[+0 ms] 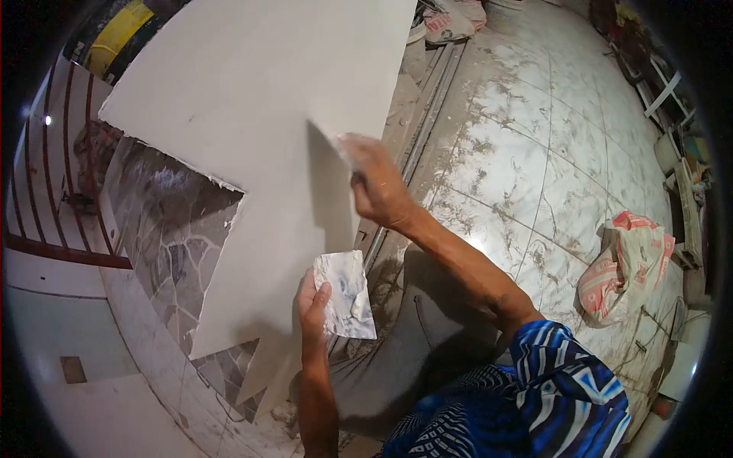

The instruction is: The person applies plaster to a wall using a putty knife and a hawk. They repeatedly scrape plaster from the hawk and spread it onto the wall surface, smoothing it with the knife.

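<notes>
well, the big pale board (259, 114) stands tilted on edge and fills the upper left of the view; its lower left edge is ragged, with a jagged piece missing; of the two hands, the right hand (378, 187) is closed on the board's right edge, fingers curled round it and thumb pressed to the face; the left hand (311, 309) sits just below that, at the board's lower right, wrapped round one side of a flat scraper blade (347, 294) smeared with grey-white filler; the blade lies just beside the board's face, and i cannot tell whether it touches.

right of the board runs a dusty tiled floor (534, 153), with a metal track (427, 114) along the board's edge and a red-and-white sack (630, 263) well apart from it; left of the board, through the broken gap, shows a stone-patterned wall (175, 244), and beyond that a dark railing (46, 153).

as i judge it, the work here is steadying the board while the blade works its face; to do it well, the right hand should hold firm without flexing so thin a sheet, since the ragged edge suggests it breaks easily; the blade should meet the face at a low angle, pressed evenly, so the filler spreads and does not gouge.
</notes>
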Tool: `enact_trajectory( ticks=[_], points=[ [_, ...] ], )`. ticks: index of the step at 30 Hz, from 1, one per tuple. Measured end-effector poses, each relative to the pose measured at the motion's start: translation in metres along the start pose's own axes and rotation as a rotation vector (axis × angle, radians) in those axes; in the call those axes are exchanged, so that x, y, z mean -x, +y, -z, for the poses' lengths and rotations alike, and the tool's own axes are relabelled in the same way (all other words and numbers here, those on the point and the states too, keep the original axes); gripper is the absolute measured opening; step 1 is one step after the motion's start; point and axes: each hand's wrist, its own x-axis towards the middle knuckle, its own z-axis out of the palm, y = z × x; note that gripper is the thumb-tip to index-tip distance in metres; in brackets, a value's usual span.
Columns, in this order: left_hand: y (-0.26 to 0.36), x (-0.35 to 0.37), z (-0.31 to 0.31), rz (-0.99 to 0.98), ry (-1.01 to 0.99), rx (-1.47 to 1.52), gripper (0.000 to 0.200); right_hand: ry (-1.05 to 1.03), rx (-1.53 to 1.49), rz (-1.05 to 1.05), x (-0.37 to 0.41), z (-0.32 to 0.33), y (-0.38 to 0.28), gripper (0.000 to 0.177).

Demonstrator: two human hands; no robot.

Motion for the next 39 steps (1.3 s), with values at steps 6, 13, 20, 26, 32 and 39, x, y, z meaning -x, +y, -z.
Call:
enact_trajectory(
  ticks=[6, 13, 20, 26, 32, 39],
  points=[
    [0.0, 0.001, -0.002, -0.01, 0.003, 0.009, 0.046, 0.083, -0.033, -0.827, -0.018, 0.008, 0.065, 0.036],
    [0.004, 0.003, -0.003, 0.0, 0.01, -0.026, 0.046, 0.212, 0.163, -0.036, -0.039, -0.025, 0.013, 0.033],
    [-0.002, 0.002, 0.002, 0.002, 0.003, -0.01, 0.047, 0.237, -0.03, -0.368, -0.03, 0.015, 0.024, 0.032],
    [-0.002, 0.002, 0.003, -0.013, -0.013, 0.011, 0.048, 0.215, 0.05, -0.643, -0.069, 0.019, 0.097, 0.033],
    [-0.003, 0.002, 0.002, -0.007, -0.002, 0.012, 0.048, 0.212, 0.078, -0.045, -0.058, -0.011, 0.027, 0.038],
    [-0.009, -0.004, 0.003, 0.003, -0.028, 0.04, 0.054, 0.153, 0.003, -0.354, -0.038, 0.026, 0.04, 0.031]
  ],
)
